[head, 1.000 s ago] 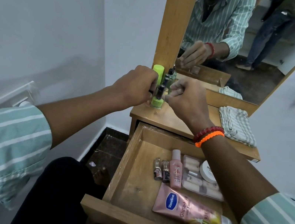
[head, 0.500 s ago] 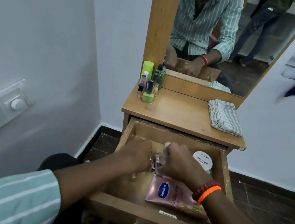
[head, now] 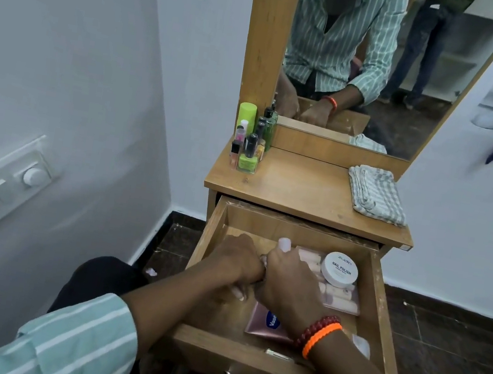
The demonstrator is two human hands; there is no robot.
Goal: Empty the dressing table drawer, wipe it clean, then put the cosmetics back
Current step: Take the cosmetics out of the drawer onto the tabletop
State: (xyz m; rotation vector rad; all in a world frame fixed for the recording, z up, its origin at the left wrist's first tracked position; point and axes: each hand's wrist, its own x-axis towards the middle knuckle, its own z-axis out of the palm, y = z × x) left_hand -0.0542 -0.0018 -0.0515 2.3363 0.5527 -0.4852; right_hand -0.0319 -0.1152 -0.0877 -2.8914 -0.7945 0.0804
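Left hand (head: pixel 238 259) was down inside the open drawer (head: pixel 381 310), fingers curled in tight; what they gripped was hidden, can't tell. Right hand (head: pixel 286 280) was touching it on the right, also fisted, closed around a small pink bottle (head: pixel 284 244) whose rounded cap stuck out past the knuckles. Pink Vaseline tube (head: pixel 264 323) lay flat under the right wrist, partly covered. Just right of the right hand: clear pack of pale tubes (head: pixel 338 295), with a white Nail Polish jar (head: pixel 340 269) sitting on it. Beyond the hands, on the dressing table top (head: pixel 300 189), nail polish bottles (head: pixel 250 148) stood clustered far-left, folded striped cloth (head: pixel 376 194) far-right.
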